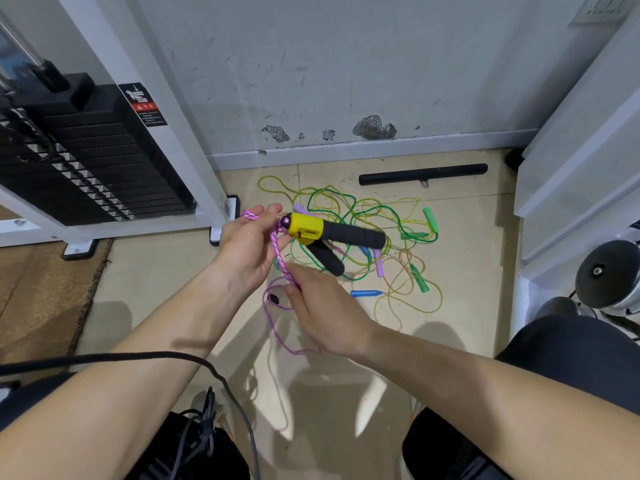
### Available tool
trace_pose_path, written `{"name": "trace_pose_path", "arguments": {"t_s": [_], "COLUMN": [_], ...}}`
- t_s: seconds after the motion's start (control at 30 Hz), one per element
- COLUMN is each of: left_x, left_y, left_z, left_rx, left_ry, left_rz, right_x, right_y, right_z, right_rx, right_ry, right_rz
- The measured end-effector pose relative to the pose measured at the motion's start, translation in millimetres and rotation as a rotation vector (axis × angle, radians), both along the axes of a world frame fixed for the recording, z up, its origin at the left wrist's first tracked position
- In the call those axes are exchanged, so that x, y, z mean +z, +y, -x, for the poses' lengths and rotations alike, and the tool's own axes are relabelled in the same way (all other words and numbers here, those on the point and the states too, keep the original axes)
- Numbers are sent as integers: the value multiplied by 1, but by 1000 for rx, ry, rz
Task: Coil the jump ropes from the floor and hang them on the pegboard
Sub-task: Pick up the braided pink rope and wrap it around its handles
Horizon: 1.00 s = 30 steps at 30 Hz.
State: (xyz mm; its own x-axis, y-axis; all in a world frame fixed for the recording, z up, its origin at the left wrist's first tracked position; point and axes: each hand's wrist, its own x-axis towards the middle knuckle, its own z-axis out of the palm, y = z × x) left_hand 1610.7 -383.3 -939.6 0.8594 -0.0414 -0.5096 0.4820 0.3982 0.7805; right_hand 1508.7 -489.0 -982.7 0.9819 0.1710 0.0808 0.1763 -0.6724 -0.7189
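Note:
My left hand [247, 242] grips a pink braided jump rope [278, 252] near its two handles [341, 233], which are black foam with a yellow counter block and stick out to the right. A loop of pink cord shows above my left fingers. My right hand [322, 306] pinches the same pink cord just below; the rest hangs in a loose loop down to the floor. Behind my hands, a tangle of green and yellow jump ropes [374, 237] with green, purple and blue handles lies on the tiled floor. No pegboard is in view.
A black weight stack [79, 161] in a white frame stands at the left, over a brown mat [41, 296]. A black bar [422, 174] lies by the wall. White cabinets [581, 168] and dumbbells [606, 271] are at the right. A black cable [138, 358] crosses my left arm.

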Motion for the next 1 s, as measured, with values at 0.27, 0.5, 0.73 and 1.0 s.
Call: {"name": "trace_pose_path", "arguments": {"t_s": [0.27, 0.5, 0.73, 1.0], "left_x": [0, 20, 2, -22], "left_y": [27, 34, 29, 10], "left_z": [-21, -4, -9, -6], "left_rx": [-81, -573, -372, 122], "left_ry": [95, -189, -564, -597], "left_rz": [215, 83, -484, -741], "right_x": [-3, 6, 28, 39], "right_y": [-43, -90, -82, -35], "right_z": [-20, -40, -46, -25], "right_rx": [-13, -35, -85, -107], "right_ry": [378, 515, 487, 287], "right_rz": [-233, -461, -452, -212]}}
